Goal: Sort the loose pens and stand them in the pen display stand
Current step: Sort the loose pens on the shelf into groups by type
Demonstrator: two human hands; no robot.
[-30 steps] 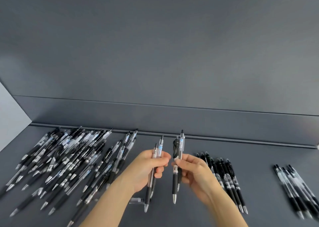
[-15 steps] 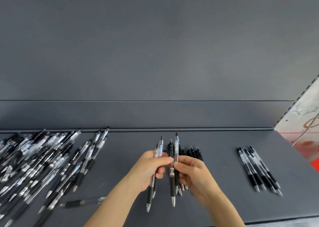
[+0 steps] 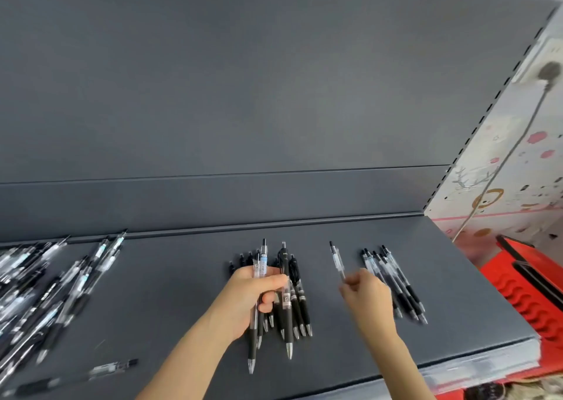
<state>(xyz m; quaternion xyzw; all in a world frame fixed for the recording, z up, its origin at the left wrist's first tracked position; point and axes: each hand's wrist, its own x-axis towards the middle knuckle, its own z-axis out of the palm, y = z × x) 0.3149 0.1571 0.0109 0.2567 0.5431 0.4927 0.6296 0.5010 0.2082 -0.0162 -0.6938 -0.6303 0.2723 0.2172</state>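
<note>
**Step in hand:** sorting by type. Standing has not begun, and no pen display stand is in view.

**Right grip** [image 3: 365,293]: pinches one clear-barrelled pen with a black push-button [image 3: 336,259] by its lower end. It holds the pen just left of the row of clear pens [image 3: 393,281] lying on the dark grey metal shelf [image 3: 182,293].

**Left grip** [image 3: 249,296]: closed round two clear pens with black rubber sleeves [image 3: 262,258], over the row of black pens [image 3: 300,302]. A third, black-topped pen [image 3: 283,256] runs under its fingertips. I cannot tell whether it is held.

**Next move, in my judgement:** lay the single pen parallel beside the clear row, tips level, without disturbing it.

**Count:**
- Clear row: about six, blurred.
- Black row: at least six, partly hidden.
- Unsorted heap of mixed pens [image 3: 45,284], at left: too blurred to count.
- Stray pens [image 3: 112,366], near the front edge: two.
- A red plastic basket [image 3: 533,281] sits beyond the shelf's right end.
</note>
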